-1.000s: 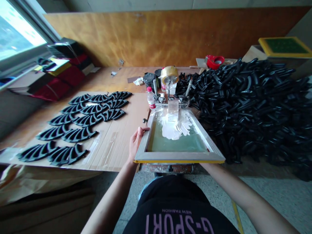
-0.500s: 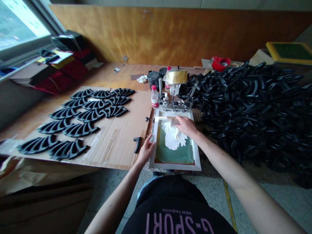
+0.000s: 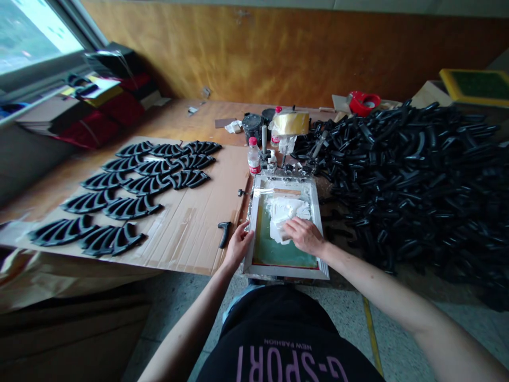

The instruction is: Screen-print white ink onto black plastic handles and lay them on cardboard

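Just before you, your left hand (image 3: pixel 238 245) has its fingers curled against the rim of the silkscreen frame (image 3: pixel 286 275), while your right hand (image 3: pixel 304 236), fingers open and flat, works white paste (image 3: pixel 284 212) over the mesh (image 3: pixel 270 249); spreading looks like the step, and it seems to call for more evening out.

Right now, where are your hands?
Left hand on left rail of screen-printing frame; right hand over white ink; black moulded piece beside frame.

Daylight comes through the window (image 3: pixel 32 37) at my upper left. Orange-brown wood panelling (image 3: pixel 254 53) fills the wall ahead, above a wooden workbench (image 3: pixel 167 119), and speckled terrazzo floor (image 3: pixel 342 323) shows at the bottom of my view.
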`<state>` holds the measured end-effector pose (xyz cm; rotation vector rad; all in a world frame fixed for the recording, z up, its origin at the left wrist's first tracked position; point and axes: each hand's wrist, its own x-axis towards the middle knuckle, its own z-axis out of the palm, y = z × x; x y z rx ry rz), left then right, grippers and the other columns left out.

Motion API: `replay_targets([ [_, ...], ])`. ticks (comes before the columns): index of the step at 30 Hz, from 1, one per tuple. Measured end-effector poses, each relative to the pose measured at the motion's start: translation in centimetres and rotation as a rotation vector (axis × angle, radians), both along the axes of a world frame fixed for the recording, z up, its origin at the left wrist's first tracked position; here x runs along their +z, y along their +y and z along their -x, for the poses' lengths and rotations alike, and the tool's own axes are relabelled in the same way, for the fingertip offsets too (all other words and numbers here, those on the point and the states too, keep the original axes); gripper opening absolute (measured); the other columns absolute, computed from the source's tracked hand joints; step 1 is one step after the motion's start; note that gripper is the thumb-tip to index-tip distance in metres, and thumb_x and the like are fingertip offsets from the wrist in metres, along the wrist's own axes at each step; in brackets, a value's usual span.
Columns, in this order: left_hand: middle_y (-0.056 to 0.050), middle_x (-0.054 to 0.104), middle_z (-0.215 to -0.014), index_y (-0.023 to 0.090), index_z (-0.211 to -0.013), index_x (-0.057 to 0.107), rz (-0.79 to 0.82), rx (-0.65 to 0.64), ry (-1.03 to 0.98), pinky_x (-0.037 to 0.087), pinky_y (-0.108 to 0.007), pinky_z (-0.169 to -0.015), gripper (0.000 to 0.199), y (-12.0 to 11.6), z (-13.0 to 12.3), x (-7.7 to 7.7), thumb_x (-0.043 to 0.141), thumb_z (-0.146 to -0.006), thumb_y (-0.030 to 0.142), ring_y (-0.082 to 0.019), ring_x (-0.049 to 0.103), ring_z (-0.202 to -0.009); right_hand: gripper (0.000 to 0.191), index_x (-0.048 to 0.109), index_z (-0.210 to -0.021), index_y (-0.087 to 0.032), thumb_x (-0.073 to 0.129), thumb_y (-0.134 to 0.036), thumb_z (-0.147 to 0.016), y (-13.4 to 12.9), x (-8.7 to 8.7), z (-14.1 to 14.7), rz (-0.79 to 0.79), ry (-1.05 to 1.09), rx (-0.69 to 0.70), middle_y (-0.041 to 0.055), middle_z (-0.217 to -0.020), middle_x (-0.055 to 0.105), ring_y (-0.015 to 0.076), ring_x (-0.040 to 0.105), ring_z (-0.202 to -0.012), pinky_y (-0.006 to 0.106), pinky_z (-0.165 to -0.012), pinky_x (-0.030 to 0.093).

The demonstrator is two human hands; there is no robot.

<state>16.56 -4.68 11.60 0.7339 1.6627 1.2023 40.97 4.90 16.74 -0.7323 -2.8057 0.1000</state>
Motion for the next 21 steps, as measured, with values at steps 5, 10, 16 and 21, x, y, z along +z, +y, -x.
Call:
replay_targets([
  [5,-0.002,0.065,-0.078,0.017,-0.133,0.056,0.002,-0.054,0.017,0.047,-0.024,-0.060,0.066,0.0,0.2,0.0,0.068,-0.076,0.048,-0.015,0.060,-0.068,0.014,0.067,-0.096,-0.018,0.057,-0.017,-0.087,-0.5,0.0,0.2,0.052,0.037,0.081,0.0058,-0.087,0.068,0.0198,0.060,-0.084,0.029,-0.071,0.045],
  [10,0.001,0.062,-0.073,0.020,-0.139,0.049,-0.041,-0.100,-0.046,0.039,-0.020,-0.050,0.071,-0.1,0.7,3.7,0.065,-0.079,0.055,-0.011,0.052,-0.057,0.049,0.057,-0.131,-0.028,0.069,-0.036,-0.084,6.4,4.7,2.6,0.104,0.207,-0.260,0.0046,-0.105,0.069,0.0213,0.063,-0.090,0.031,-0.077,0.049],
  [16,-0.003,0.066,-0.079,0.017,-0.099,0.068,-0.306,0.043,-0.221,0.042,-0.020,-0.050,0.056,3.5,0.2,11.8,0.045,-0.087,0.066,-0.010,0.056,-0.059,0.039,0.068,-0.110,-0.018,0.046,-0.046,-0.093,12.9,6.4,-4.3,0.155,0.361,-0.715,0.0084,-0.092,0.068,0.0210,0.062,-0.080,0.034,-0.076,0.047],
  [21,-0.005,0.069,-0.090,0.019,-0.103,0.062,-0.539,0.078,-0.264,0.048,-0.020,-0.055,0.046,8.4,-0.7,16.4,0.051,-0.087,0.060,-0.012,0.064,-0.073,0.035,0.068,-0.078,-0.020,0.057,-0.052,-0.086,7.7,-0.4,-5.4,0.328,0.168,-0.601,0.0052,-0.082,0.068,0.0199,0.060,-0.077,0.032,-0.073,0.046],
])
